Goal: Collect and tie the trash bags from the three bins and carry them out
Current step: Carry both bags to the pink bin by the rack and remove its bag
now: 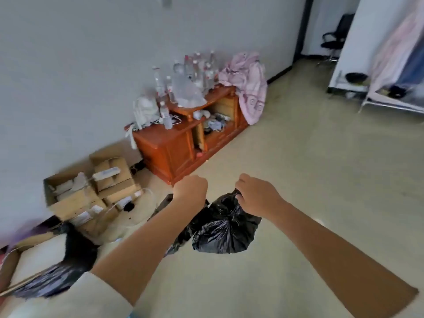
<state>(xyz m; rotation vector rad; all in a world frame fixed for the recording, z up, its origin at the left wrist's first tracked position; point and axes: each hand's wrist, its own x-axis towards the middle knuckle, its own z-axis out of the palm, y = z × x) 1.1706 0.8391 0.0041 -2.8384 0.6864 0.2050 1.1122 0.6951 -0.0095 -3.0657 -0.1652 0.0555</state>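
Both my arms reach forward over the beige floor. My right hand (257,195) grips the gathered neck of a full black trash bag (227,230), which hangs in the air below it. My left hand (190,189) is a closed fist holding a second black bag (183,235) that dangles behind my left forearm and is mostly hidden by it. A further black bag (57,274) lies blurred at the lower left, beside a cardboard box.
An orange wooden cabinet (174,148) against the wall carries several plastic bottles (195,72) and a pink cloth (250,88). Open cardboard boxes (91,189) with cables sit left of it. A doorway with an office chair (332,40) is far right, beside a fabric wardrobe (394,60).
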